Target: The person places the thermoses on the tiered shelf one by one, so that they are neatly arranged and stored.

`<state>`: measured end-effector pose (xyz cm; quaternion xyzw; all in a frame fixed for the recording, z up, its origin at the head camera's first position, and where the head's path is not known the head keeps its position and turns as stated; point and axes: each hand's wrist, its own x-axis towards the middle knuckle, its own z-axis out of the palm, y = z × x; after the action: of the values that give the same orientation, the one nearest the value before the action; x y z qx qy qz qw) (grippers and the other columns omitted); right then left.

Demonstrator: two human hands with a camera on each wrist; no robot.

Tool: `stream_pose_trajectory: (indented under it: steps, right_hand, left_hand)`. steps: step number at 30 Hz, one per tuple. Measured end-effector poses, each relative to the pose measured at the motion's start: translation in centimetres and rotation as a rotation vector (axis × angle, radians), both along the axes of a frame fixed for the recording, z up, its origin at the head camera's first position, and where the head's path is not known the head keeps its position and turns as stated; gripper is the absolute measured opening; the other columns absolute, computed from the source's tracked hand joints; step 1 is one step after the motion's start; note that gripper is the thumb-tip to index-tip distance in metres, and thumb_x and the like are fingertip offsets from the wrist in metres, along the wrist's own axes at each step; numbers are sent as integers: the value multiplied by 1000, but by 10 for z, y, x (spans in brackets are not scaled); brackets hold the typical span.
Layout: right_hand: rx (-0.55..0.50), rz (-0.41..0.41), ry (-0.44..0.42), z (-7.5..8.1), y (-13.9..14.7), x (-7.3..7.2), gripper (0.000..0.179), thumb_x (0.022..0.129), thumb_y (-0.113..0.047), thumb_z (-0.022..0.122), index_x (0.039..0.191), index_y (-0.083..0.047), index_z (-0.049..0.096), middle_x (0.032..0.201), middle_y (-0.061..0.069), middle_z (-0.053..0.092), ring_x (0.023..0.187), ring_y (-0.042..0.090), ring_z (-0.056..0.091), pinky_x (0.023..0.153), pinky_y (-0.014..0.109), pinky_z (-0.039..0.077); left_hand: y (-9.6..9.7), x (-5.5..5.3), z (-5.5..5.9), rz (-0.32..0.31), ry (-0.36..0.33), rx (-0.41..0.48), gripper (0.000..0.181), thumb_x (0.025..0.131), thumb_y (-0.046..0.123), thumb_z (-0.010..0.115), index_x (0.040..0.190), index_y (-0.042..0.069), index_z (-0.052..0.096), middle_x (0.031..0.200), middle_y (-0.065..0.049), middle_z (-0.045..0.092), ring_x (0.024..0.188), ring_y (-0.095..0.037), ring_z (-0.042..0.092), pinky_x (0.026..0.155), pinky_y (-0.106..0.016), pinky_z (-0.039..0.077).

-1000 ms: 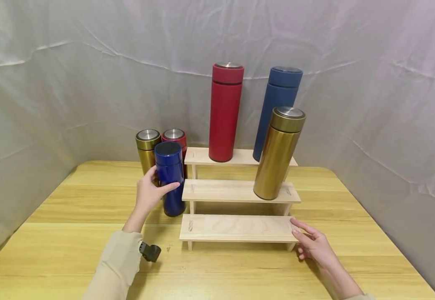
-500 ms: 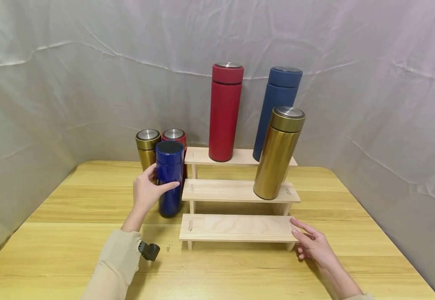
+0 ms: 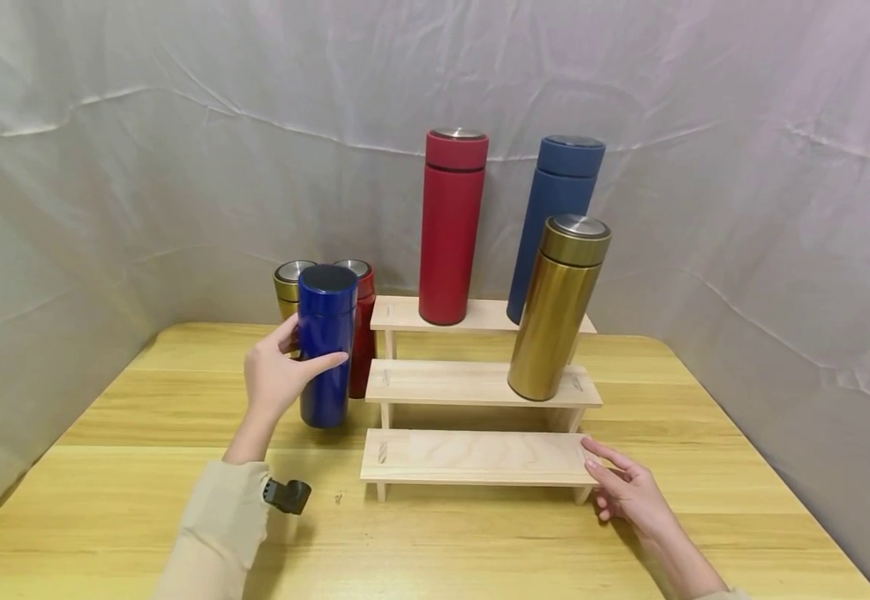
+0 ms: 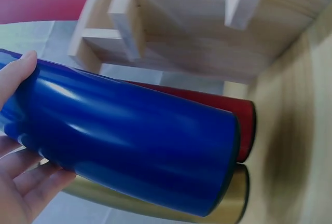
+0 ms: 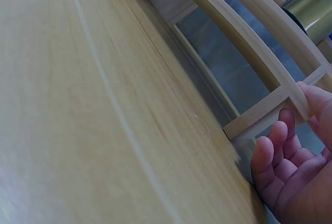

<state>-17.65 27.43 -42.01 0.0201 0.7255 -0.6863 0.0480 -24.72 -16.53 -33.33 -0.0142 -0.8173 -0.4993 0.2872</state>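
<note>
My left hand grips a glossy dark blue thermos by its side, thumb across the front. The thermos is nearly upright, and in the left wrist view its blue body hangs clear of the tabletop. Behind it stand a gold thermos and a red thermos, both partly hidden. My right hand holds the right end of the lowest step of a wooden three-step stand; in the right wrist view, several fingers curl below the board beside its leg.
On the top step stand a tall red thermos and a tall matte blue thermos. A gold thermos occupies the middle step's right end. Grey cloth hangs behind the wooden table.
My left hand has brought the blue thermos leftward and up off the table, uncovering more of the red thermos and hiding more of the gold one. My right hand stays put.
</note>
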Motion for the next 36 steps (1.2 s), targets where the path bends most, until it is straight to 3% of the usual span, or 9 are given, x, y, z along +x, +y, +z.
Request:
stream_pose_trajectory:
  steps: [7,22,36]
  right_hand:
    - [-5,4,-3,1,0,0,30,88,-14,56,97,-42,62,59,-2,48,47,7,47,41,21,45]
    - [5,-12,-20,0,-1,0,29,88,-15,57,96,-42,62,57,0,48,46,8,47,41,22,46]
    - [10,-3,-11,1,0,0,29,89,-15,56,97,-42,62,59,0,49,47,8,48,41,22,46]
  left_hand:
    - [-4,6,15,5,71,15,71,55,37,84,117,13,60,101,-12,64,85,-25,63,73,-39,50]
    - [-4,19,51,-21,111,-4,66,60,38,81,115,9,61,101,-11,64,85,-25,63,74,-41,50]
    - [12,26,80,-82,82,6,67,59,42,80,114,9,61,103,-10,64,88,-23,62,75,-39,50]
